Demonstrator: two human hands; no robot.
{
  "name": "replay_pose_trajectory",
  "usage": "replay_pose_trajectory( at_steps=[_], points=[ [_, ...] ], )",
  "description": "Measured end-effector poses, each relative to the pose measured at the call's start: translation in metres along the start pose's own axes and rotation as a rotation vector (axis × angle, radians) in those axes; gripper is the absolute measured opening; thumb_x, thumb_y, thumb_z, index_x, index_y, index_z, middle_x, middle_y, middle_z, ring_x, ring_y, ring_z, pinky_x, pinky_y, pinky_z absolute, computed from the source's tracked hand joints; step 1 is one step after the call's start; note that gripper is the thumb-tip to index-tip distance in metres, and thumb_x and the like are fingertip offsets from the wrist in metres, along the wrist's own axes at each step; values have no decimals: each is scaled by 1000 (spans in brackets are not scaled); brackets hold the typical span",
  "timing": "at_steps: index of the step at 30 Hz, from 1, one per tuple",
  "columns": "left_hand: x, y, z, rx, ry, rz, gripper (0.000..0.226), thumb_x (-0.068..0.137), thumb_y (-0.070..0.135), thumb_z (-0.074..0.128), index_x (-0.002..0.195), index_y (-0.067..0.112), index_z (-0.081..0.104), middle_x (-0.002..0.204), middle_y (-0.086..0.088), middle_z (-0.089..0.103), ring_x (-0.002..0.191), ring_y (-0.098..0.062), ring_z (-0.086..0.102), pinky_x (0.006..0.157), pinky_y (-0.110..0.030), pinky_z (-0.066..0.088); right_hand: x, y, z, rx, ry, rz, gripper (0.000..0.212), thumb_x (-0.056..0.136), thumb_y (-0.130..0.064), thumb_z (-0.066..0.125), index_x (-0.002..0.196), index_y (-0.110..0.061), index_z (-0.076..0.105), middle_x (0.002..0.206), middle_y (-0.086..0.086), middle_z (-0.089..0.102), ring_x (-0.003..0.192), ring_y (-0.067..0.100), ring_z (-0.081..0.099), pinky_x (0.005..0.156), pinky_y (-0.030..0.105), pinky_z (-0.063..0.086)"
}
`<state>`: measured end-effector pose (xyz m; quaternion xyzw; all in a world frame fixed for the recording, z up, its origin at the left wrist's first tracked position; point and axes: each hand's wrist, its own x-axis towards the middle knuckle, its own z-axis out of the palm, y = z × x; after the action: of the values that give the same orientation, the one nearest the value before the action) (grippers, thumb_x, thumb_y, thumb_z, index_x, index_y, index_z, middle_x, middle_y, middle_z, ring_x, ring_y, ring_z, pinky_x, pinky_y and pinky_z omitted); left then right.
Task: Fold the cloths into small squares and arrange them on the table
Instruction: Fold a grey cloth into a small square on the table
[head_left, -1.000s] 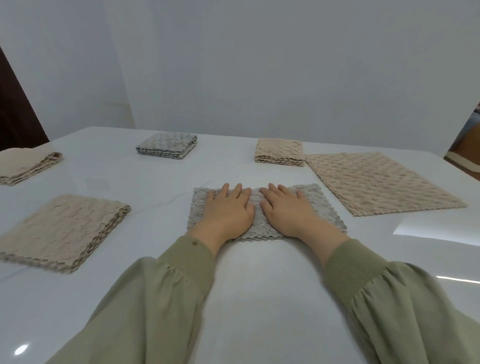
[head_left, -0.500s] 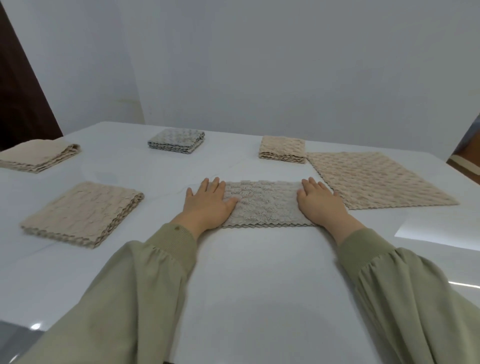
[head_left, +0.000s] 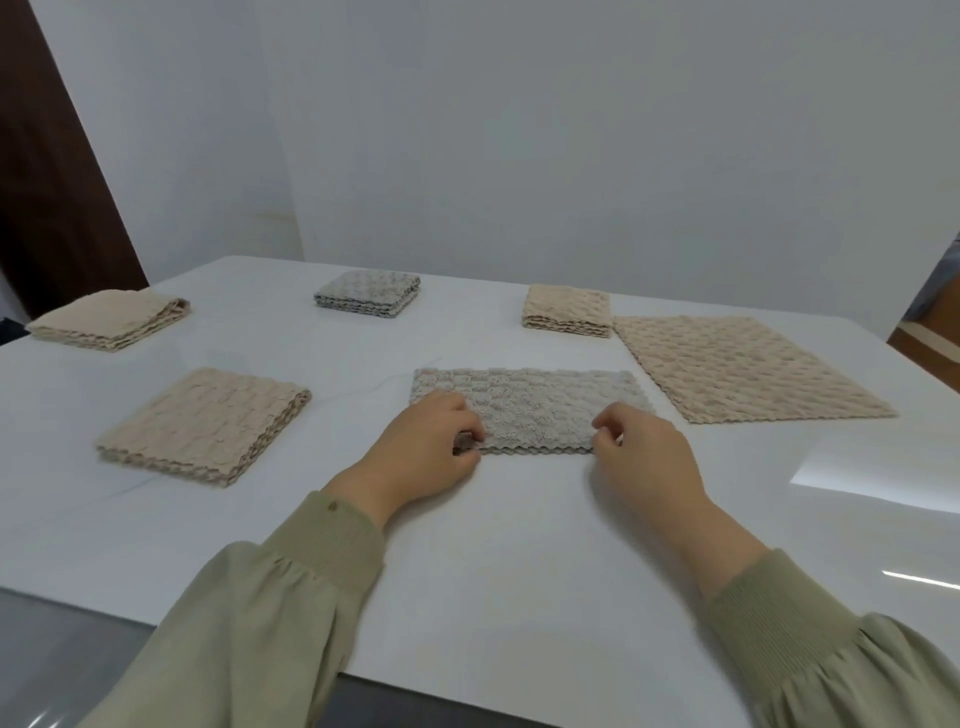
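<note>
A grey textured cloth (head_left: 530, 402), folded into a long rectangle, lies in the middle of the white table (head_left: 493, 561). My left hand (head_left: 426, 452) pinches its near left corner with curled fingers. At the near right corner my right hand (head_left: 644, 457) has its fingers curled on the cloth's edge. A folded grey square (head_left: 368, 293) sits at the back centre. A folded beige square (head_left: 567, 312) sits at the back right.
An unfolded beige cloth (head_left: 743, 366) lies flat to the right, close to the grey cloth. Two folded beige cloths lie to the left, one near (head_left: 205, 423) and one far (head_left: 109, 319). The table's near edge runs along the bottom left. A white wall stands behind.
My hands slid from the cloth's middle out to its two ends, then curled onto the near corners. The view has tilted up a little.
</note>
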<state>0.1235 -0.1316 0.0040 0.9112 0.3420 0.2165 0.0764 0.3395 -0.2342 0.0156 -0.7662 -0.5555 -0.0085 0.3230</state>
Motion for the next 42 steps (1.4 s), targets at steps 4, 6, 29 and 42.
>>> replay_pose_trajectory(
  at_steps=[4,6,29,42],
  points=[
    [4,10,-3,103,18,-17,18,88,20,55,97,19,70,96,4,62,94,-15,53,77,-27,42,-2,1,-1,-13,-84,1,22,89,-19,46,105,-20,62,96,-5,64,85,14,51,73,26,35],
    [6,18,-1,155,16,-24,20,87,15,51,93,15,70,95,0,64,91,-19,56,71,-26,38,1,5,-2,43,-105,10,24,90,-18,47,108,-19,62,100,-4,65,90,14,54,77,24,36],
    [39,50,2,4,-33,-253,29,94,21,46,113,17,66,115,-3,62,110,-23,52,91,-34,43,9,17,0,260,-45,48,37,95,-18,44,131,-13,48,138,3,47,125,17,44,101,27,32],
    [49,15,29,-136,50,-173,40,95,36,47,130,20,56,133,5,53,129,-19,39,106,-30,31,37,22,20,-10,-120,-156,32,90,-14,48,120,-14,59,123,1,59,118,17,45,93,20,29]
  ],
)
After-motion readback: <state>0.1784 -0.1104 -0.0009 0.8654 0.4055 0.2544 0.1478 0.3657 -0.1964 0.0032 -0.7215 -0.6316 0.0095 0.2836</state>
